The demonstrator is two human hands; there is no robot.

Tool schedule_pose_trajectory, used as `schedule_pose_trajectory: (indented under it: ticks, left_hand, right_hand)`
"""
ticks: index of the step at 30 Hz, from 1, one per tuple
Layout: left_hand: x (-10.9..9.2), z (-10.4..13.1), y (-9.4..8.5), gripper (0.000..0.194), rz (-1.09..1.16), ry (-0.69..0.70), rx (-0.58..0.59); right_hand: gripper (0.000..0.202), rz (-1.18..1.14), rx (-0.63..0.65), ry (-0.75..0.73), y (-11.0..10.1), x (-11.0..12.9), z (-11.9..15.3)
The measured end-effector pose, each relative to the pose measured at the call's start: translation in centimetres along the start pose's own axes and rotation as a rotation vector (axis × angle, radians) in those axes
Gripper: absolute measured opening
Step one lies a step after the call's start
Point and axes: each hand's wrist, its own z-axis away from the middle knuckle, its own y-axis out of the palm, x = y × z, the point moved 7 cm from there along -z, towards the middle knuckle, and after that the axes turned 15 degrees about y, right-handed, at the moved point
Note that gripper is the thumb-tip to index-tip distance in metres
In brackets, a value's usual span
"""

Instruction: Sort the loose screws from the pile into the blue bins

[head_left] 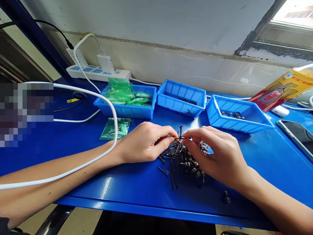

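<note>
My left hand (pixel 146 143) and my right hand (pixel 217 151) meet over a loose pile of screws (pixel 182 158) on the blue table. The thumb and fingertips of each hand are pinched at a thin dark screw (pixel 180 138) lying level between them. I cannot tell whether it is one screw or two end to end. Another screw (pixel 181 130) stands upright just behind the fingertips. Long black screws make up the left of the pile; shorter bolts with washers (pixel 195 169) are to the right. A single bolt (pixel 226 197) lies apart, near my right wrist.
Behind the pile are blue bins: one with green packets (pixel 122 96), one with dark screws (pixel 187 101), one with bolts (pixel 236 115). A green packet (pixel 114 129) lies in front. A white cable (pixel 97 160) crosses my left forearm. A power strip (pixel 97 72), carton (pixel 281 88) and phone (pixel 297 137) surround these.
</note>
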Motion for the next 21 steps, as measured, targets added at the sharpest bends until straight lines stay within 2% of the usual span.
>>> schedule_pose_trajectory:
  ticks: [6, 14, 21]
  left_hand:
    - [-0.03, 0.02, -0.08, 0.023, -0.027, -0.005, -0.008]
    - [0.01, 0.09, 0.06, 0.022, -0.026, 0.024, -0.005]
    - [-0.04, 0.05, -0.12, 0.022, -0.048, 0.018, -0.028]
  right_hand:
    - [0.008, -0.005, 0.040, -0.062, 0.17, 0.63, 0.29]
    - [0.010, -0.010, -0.014, -0.007, -0.11, 0.01, 0.03]
    - [0.008, 0.003, 0.033, -0.040, 0.13, 0.65, 0.25]
